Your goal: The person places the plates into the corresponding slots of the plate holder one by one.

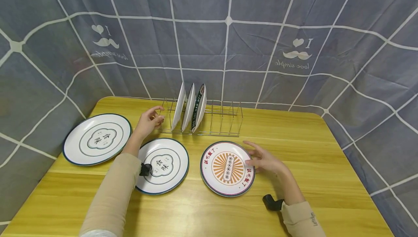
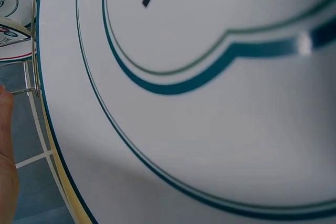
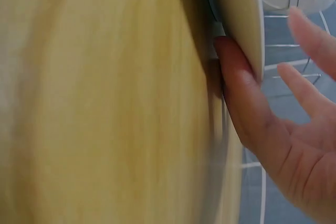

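My left hand (image 1: 148,122) is at the left end of a wire plate rack (image 1: 217,133), its bent fingers and thumb around the end wire. Three plates stand on edge in the rack's left half, the outermost white plate (image 1: 178,108) nearest this hand. By my right hand (image 1: 266,160) lies a white plate with an orange sunburst (image 1: 240,153). The thumb (image 3: 244,82) touches that plate's rim in the right wrist view, while the other fingers spread out beyond it. Below my left hand lies a teal-rimmed plate (image 1: 176,171), filling most of the left wrist view.
A larger teal-rimmed plate (image 1: 73,146) lies at the table's left side. Slots of the rack right of the standing plates hold nothing. Grey curtain (image 1: 202,44) with white lines hangs behind and around the wooden table (image 1: 326,179). Black wrist cameras (image 1: 273,203) sit on both wrists.
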{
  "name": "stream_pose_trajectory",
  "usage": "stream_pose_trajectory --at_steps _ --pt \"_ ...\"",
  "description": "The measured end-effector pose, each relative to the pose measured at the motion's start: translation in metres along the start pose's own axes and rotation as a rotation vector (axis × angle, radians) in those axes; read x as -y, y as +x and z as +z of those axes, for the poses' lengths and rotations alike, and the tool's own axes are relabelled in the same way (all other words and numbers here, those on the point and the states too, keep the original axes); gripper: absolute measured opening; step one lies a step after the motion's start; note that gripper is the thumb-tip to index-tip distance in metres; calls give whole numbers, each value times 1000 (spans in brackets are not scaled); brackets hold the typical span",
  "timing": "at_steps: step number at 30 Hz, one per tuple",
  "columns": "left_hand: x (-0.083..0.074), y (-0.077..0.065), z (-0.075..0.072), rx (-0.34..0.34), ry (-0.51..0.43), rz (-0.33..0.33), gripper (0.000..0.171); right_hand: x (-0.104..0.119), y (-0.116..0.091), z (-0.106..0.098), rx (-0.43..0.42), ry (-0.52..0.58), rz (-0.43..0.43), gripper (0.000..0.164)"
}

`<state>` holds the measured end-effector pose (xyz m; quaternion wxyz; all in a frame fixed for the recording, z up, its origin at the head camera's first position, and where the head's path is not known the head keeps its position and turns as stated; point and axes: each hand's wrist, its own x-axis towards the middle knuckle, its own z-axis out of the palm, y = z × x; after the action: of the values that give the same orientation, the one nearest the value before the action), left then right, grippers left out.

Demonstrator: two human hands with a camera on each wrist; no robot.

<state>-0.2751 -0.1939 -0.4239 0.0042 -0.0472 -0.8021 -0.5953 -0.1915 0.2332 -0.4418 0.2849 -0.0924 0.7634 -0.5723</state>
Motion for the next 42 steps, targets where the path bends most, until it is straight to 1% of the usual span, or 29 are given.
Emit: stream_pose_trajectory --at_steps 2,5,9,12,15,19,24,27,28,30,32,35,39,42 --pt "-1 0 0 1 -3 0 33 0 1 1 9 -14 -12 79" --pt "-1 -1 0 -1 -14 -4 33 -1 2 1 28 -55 -62 78" --pt "-1 -1 0 0 -22 -1 33 -3 4 0 48 -111 -118 70" --pt "-1 0 0 1 -21 3 34 -5 4 -3 72 -111 -120 64" --pt "0 0 0 3 -26 -4 34 -8 5 -7 112 -47 -95 62" --pt "1 1 0 8 -28 -22 35 -12 5 -10 184 107 -87 63" --pt "-1 0 0 5 -18 -17 34 -16 3 -13 261 266 -139 60" --pt "-1 1 0 3 -19 -18 34 -17 2 -16 324 386 -193 60" --pt "-1 1 0 3 -19 -18 34 -17 1 -17 346 416 -218 61" --pt "0 1 0 3 -20 -17 34 -14 0 -17 362 460 -259 62" --pt "0 2 0 2 -20 -16 34 -8 -3 -19 347 460 -300 63" --pt "0 2 0 1 -14 -14 34 6 -8 -24 296 422 -356 63" --pt "0 2 0 2 -11 -18 35 30 -14 -35 229 358 -439 61" --pt "1 2 0 3 -14 -21 35 49 -16 -41 153 336 -503 60"
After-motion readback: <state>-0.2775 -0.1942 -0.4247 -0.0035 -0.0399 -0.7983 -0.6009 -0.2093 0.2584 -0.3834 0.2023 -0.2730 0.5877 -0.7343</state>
